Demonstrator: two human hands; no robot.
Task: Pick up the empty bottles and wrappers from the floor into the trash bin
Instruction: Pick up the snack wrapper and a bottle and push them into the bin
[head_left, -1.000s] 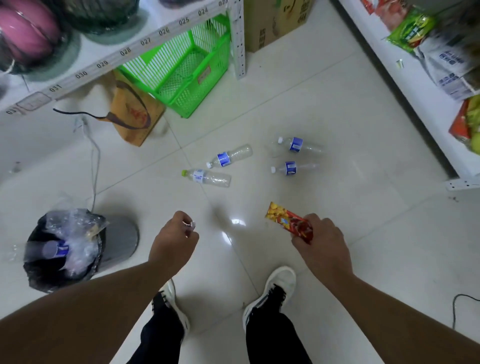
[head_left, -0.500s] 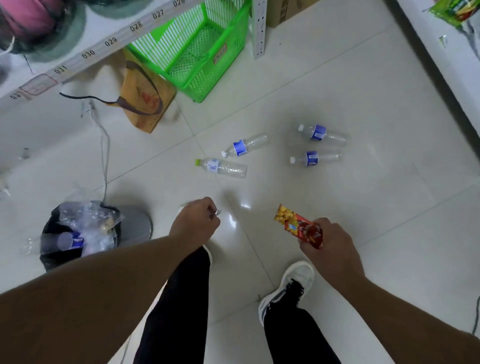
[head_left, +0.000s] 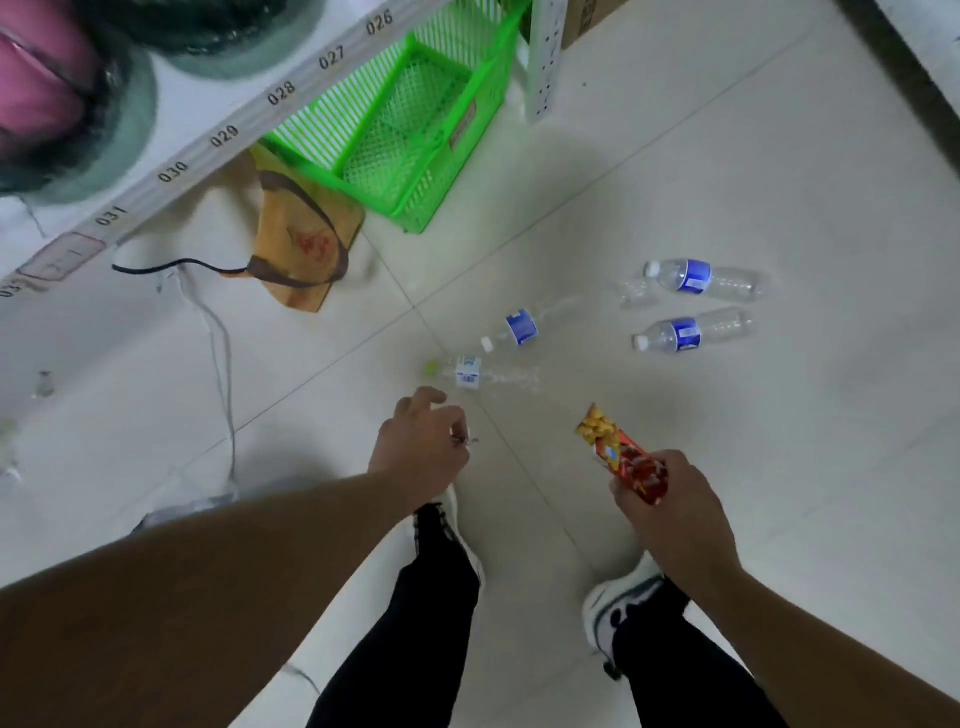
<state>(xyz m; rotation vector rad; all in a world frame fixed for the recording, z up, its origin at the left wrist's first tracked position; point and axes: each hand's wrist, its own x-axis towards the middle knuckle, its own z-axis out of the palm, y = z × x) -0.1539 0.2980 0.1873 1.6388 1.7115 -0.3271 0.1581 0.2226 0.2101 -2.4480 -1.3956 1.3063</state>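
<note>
Right hand (head_left: 670, 499) grasps a red and yellow wrapper (head_left: 621, 453) by its lower end, the upper end projecting free. Left hand (head_left: 423, 447) has its fingers curled and pinches a small clear scrap (head_left: 466, 440), too small to identify. Four empty bottles lie on the floor (head_left: 727, 467): a green-capped bottle (head_left: 480, 373) just ahead of the left hand, a blue-labelled bottle (head_left: 522, 328) beyond it, and two more bottles (head_left: 696, 306) further right. The trash bin is not in view. Judgement: both hands being occupied, the held items should go into the bin first; if a bottle is taken now, the nearest one suits, gripped around its body so the thin plastic does not skid away. Against the frame half a second back, the bin has left the view at lower left, the bottles sit nearer, and the left hand has advanced toward the green-capped bottle.
</note>
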